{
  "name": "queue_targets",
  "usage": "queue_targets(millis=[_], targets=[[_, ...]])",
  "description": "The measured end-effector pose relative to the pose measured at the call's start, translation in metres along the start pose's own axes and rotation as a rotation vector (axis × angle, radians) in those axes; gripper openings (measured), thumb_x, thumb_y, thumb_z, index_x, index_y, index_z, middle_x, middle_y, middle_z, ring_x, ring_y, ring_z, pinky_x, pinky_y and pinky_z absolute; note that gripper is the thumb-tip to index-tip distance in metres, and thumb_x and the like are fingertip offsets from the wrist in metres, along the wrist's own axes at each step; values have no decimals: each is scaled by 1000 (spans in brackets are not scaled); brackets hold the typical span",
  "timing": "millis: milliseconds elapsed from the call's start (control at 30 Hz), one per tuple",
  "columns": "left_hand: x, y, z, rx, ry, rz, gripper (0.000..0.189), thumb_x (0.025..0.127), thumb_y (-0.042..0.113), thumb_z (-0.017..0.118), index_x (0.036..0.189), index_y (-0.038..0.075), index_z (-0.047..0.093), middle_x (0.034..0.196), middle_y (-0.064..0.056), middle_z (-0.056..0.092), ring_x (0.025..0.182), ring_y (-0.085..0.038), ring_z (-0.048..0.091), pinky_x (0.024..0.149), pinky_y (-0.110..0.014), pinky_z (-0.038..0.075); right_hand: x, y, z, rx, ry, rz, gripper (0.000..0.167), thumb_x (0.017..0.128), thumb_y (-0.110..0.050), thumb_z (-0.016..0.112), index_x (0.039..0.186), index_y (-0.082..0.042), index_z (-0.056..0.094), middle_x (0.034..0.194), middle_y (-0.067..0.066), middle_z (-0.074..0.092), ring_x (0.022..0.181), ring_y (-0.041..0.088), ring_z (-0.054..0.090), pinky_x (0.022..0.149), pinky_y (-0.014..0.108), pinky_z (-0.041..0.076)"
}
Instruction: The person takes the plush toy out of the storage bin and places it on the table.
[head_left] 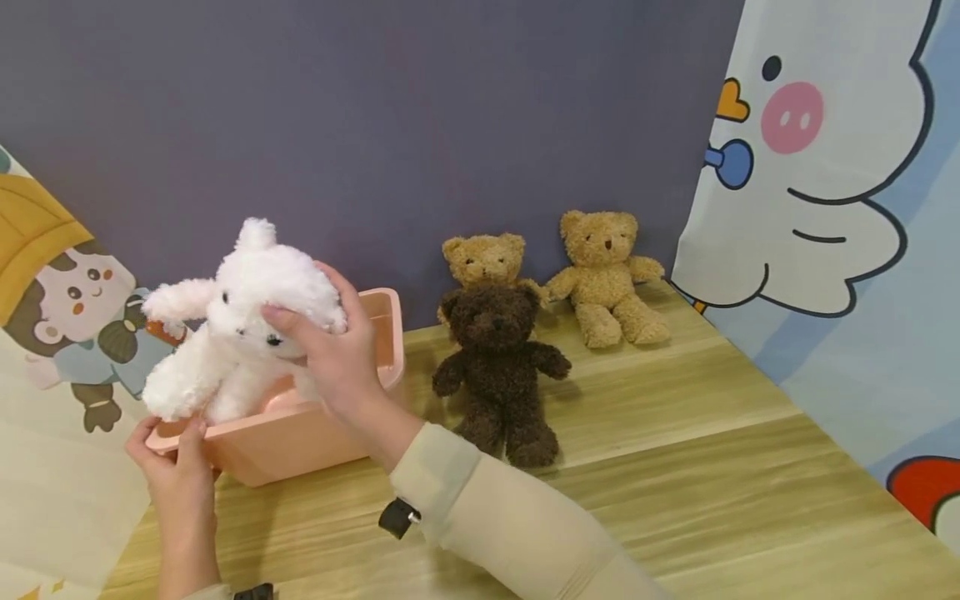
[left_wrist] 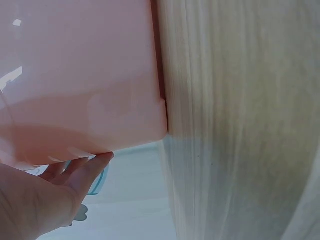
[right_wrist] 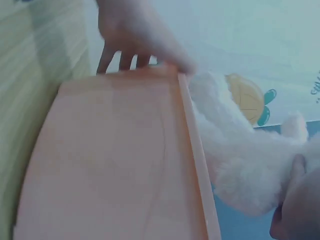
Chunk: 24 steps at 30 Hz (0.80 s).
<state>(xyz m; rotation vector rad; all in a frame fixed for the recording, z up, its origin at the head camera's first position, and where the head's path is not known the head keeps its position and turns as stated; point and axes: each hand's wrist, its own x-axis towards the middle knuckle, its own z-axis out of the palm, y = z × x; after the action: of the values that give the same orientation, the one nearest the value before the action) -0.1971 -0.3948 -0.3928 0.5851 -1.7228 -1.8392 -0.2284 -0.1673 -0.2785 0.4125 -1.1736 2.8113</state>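
A fluffy white plush animal (head_left: 262, 279) leans back over a pink plastic bin (head_left: 300, 446), its lower body inside and one leg lying over the left end. My right hand (head_left: 341, 358) grips the plush's head from the right, the thumb across its face. At the bin's near left corner, my left hand (head_left: 180, 483) holds the rim. Seen from the left wrist, the fingers of the left hand (left_wrist: 55, 195) lie against the bin's outer wall (left_wrist: 85, 75). In the right wrist view, the white plush (right_wrist: 245, 165) shows beyond the bin's rim.
To the right of the bin, a dark brown teddy bear (head_left: 498, 367) sits on the wooden table (head_left: 675, 467). Behind it is a tan teddy bear (head_left: 483, 257), partly hidden. Another tan bear (head_left: 606, 279) sits farther right, by the grey back wall (head_left: 420, 125).
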Motion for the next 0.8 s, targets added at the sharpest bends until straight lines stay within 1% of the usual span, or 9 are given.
queue_targets(millis=[100,200,300,400,433,500,667,800], targets=[[-1,1,0,4,3,-3,59,105,24,58,152,40,29,158,3,39,116,-10,52,60,-15,54,-6,-2,-4,154,78,-13,60,91,-8,83,138,-42,66,129,0,68,96,16,74,67,30,64],[-1,1,-1,14,2,-3,56,106,24,55,153,40,29,158,5,39,113,-9,53,59,-16,54,-10,-5,-8,247,155,-48,61,89,-11,84,141,-38,65,132,5,68,96,19,73,64,29,63],[-1,1,0,4,4,4,51,108,28,57,149,41,31,146,9,46,104,-6,56,55,-17,53,-16,-11,-14,312,211,-61,62,89,-14,84,143,-35,63,134,8,67,101,23,73,67,31,64],[-2,0,1,-26,-3,8,50,107,31,60,147,41,32,131,12,50,94,-3,59,54,-18,53,-26,-20,-21,353,248,-67,62,89,-16,83,145,-33,62,136,10,66,109,27,72,72,34,65],[-2,0,0,-31,-6,5,50,107,31,61,147,41,32,128,12,50,91,-2,60,54,-18,53,-30,-23,-24,361,254,-70,62,90,-16,83,145,-32,62,137,10,65,111,28,72,74,35,65],[-2,0,0,-41,-13,-3,50,107,31,61,147,41,32,127,12,51,90,-1,61,55,-18,53,-37,-28,-29,371,258,-70,62,90,-16,83,146,-31,61,139,11,63,114,30,71,78,37,66],[-1,0,-2,-60,-14,-18,49,109,24,56,148,40,31,131,14,51,97,-1,61,59,-17,55,-50,-38,-43,382,237,-66,59,92,-18,81,147,-28,60,141,11,61,117,29,69,87,41,65],[-1,1,-2,-40,-11,-9,52,108,24,57,149,40,31,129,13,50,102,-4,59,59,-15,55,-55,-43,-54,387,232,-54,55,95,-18,78,146,-26,61,138,10,62,115,26,68,83,37,64]])
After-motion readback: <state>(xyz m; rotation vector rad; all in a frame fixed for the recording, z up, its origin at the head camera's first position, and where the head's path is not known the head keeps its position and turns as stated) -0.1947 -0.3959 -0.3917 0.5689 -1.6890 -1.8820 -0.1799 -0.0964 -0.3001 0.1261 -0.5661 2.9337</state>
